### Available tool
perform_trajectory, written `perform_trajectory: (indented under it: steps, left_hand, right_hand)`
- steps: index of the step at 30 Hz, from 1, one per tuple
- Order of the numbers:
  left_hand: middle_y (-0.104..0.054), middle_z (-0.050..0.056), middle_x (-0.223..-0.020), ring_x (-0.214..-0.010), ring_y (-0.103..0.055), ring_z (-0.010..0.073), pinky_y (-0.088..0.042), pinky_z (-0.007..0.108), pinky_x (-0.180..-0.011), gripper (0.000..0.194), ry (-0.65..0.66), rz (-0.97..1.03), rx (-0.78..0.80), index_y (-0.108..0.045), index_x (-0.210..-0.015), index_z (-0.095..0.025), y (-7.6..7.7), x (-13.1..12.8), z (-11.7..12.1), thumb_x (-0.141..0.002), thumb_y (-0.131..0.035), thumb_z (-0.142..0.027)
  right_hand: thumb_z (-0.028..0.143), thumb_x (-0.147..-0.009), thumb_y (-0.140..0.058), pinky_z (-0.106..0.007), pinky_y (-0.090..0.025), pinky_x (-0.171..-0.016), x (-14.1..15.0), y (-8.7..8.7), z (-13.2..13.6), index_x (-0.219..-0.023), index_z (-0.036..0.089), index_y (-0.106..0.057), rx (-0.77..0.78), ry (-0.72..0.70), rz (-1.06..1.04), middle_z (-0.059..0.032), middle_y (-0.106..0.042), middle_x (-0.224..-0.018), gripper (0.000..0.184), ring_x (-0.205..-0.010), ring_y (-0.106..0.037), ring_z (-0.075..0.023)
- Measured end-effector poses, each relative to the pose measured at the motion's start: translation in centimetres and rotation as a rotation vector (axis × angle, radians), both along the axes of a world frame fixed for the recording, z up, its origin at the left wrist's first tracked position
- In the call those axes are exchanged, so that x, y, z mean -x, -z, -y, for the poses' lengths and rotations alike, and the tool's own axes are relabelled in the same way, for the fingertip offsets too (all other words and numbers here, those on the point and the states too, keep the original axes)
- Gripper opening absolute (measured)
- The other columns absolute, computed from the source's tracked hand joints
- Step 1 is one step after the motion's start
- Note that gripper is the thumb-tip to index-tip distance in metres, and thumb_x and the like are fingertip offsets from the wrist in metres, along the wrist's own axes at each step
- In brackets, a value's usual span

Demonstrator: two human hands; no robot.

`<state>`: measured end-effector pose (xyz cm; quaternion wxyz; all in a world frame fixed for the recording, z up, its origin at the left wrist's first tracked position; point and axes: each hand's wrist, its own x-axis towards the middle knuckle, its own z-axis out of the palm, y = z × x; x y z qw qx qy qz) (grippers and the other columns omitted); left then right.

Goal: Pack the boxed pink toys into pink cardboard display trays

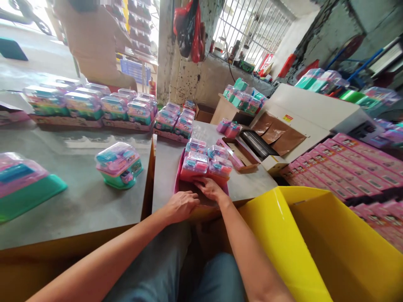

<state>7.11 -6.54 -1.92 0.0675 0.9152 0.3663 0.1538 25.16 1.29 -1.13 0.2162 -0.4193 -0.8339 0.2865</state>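
Bright daylight scene, far left overexposing.
Light is pouring through the far-left opening and barred window (pixel 252 31), washing out the person (pixel 91 46); clear lids (pixel 197 157) are glinting, yellow bin (pixel 283 235) is shining, right wall (pixel 336 25) is dimming, edges are stretching and softening.

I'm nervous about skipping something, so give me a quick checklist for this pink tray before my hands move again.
1. Pink cardboard tray resting on the grey tabletop: ok.
2. Four clear-lidded pink-and-blue packages grouped at its far end: ok.
3. Tray filled: not ok, its near end shows bare brown bottom.
4. Left hand and right hand both at the near end: ok.
5. Firm grip on the tray: cannot tell, fingertips partly hidden.
6. Loose clear-lidded package with teal base, left of the tray, latched: cannot tell.
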Motion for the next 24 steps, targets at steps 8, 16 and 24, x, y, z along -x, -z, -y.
perform_trajectory:
  steps: [8,16,24]
  left_hand:
    - [-0.071,0.007,-0.098,-0.096,-0.064,0.022,-0.05,0.035,-0.081,0.016,0.02,-0.045,0.0,-0.069,-0.095,-0.019,-0.5,-0.8,-0.2,-0.093,-0.053,-0.022]
    - [-0.057,0.016,-0.136,-0.135,-0.04,0.0362,-0.035,0.055,-0.11,0.058,-1.113,0.216,-0.332,-0.053,-0.135,-0.016,-7.5,12.2,2.3,-0.09,-0.061,-0.052]
    - [-0.069,0.004,-0.119,-0.103,-0.065,0.0211,-0.053,0.033,-0.088,0.067,-0.913,0.39,0.135,-0.053,-0.138,-0.024,-10.3,18.4,0.6,-0.079,-0.074,-0.048]
  right_hand:
    - [0.033,-0.082,-0.063,-0.045,-0.056,-0.097,0.2,1.1,-1.0,-0.103,0.023,-0.078,0.048,0.102,-0.101,-0.0069,-0.078,-0.105,0.028,-0.097,-0.072,-0.0263]
    - [0.052,-0.088,-0.063,-0.045,-0.051,-0.104,-2.4,-1.3,7.9,-0.115,0.023,-0.071,0.097,0.226,-0.242,-0.0086,-0.071,-0.12,0.041,-0.114,-0.066,-0.0265]
    - [0.049,-0.085,-0.069,-0.043,-0.054,-0.099,0.1,-4.2,9.9,-0.127,0.022,-0.062,0.011,0.298,-0.413,-0.0107,-0.066,-0.128,0.051,-0.118,-0.063,-0.0265]
